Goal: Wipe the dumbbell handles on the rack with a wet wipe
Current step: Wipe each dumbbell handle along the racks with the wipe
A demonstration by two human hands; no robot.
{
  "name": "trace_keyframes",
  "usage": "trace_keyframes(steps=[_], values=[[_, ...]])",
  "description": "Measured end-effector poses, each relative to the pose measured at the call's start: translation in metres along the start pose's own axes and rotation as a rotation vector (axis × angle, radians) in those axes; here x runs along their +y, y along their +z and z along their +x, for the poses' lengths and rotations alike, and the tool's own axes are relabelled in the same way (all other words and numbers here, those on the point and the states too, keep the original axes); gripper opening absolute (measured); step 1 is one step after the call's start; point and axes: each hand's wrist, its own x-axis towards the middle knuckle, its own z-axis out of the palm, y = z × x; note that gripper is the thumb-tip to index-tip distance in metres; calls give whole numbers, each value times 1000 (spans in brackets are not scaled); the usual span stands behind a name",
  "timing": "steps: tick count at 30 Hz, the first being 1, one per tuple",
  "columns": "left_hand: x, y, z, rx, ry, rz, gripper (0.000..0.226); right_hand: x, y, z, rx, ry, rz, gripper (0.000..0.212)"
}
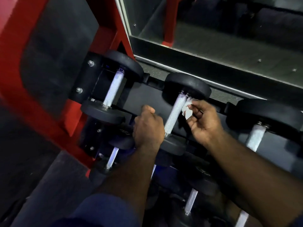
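Note:
Black dumbbells with knurled silver handles lie on a black rack (147, 95). My right hand (203, 122) pinches a crumpled white wet wipe (186, 108) against the right side of the middle dumbbell handle (174, 114), near its far end. My left hand (148, 126) is curled into a fist just left of that handle, over the near black weight plate (172, 146); whether it grips anything is hidden. Another dumbbell handle (113, 88) lies to the left, and a third dumbbell handle (255, 136) to the right.
A red frame post (49, 99) runs along the left of the rack. A mirror (213, 30) with a pale bottom edge stands behind the top shelf. Lower shelves hold more dumbbells (191, 202). Dark floor (19, 161) lies at the lower left.

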Motion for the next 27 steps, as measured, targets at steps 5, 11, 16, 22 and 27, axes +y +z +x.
trace_keyframes(steps=[5,11,16,22,27], values=[[-5,-3,2,-37,56,-58,28,19,3,-41,-140,-56,-181,9],[-46,-69,23,238,495,30,38,51,70,-60,-224,-254,-302,26],[-82,-141,114,332,481,7,32,94,132,-48,-179,-303,-488,18],[-80,-129,186,140,-22,-178,28,147,161,-14,-153,-166,-903,19],[-84,-120,191,215,-44,-176,22,151,175,4,-265,-170,-1380,22]])
